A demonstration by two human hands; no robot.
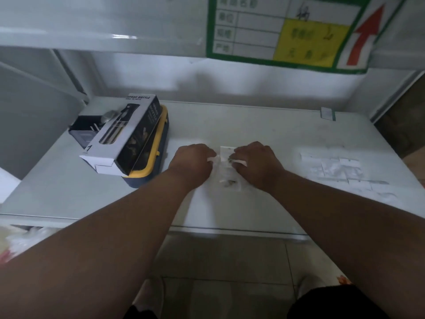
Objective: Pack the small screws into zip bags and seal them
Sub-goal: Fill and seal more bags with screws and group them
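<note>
A: Cardboard first: far left of where we grip sits a spray-bottle box (128,132), lying tilted on a yellow-and-blue case (147,173), with a dark open box (86,131) touching its far left end. All of it rests on the white table (264,125).

B: And our left hand (192,163)?

A: Knuckles up, fingers curled down on the left edge of a small zip bag (226,166). We seem to be pinching the bag's top strip, though the fingertips are tucked under, so how tightly we cannot tell.

B: Our right hand (257,163) mirrors it?

A: Yes, on the bag's right edge, just across from the left, fingers bent onto the same strip. The bag lies flat on the table between the two hands, its top end pointing away from us.

B: Where are the screws (230,183)?

A: Inside the clear bag, a small dark cluster at its near end, just below our grip. A few dark specks also show up by the right fingertips; they are too blurred to name.

B: Further right?

A: A spread of empty bags (340,169), well apart from our right hand, flat and overlapping. Above them on the wall hangs a green-edged sign (299,31) with a red arrow.
</note>
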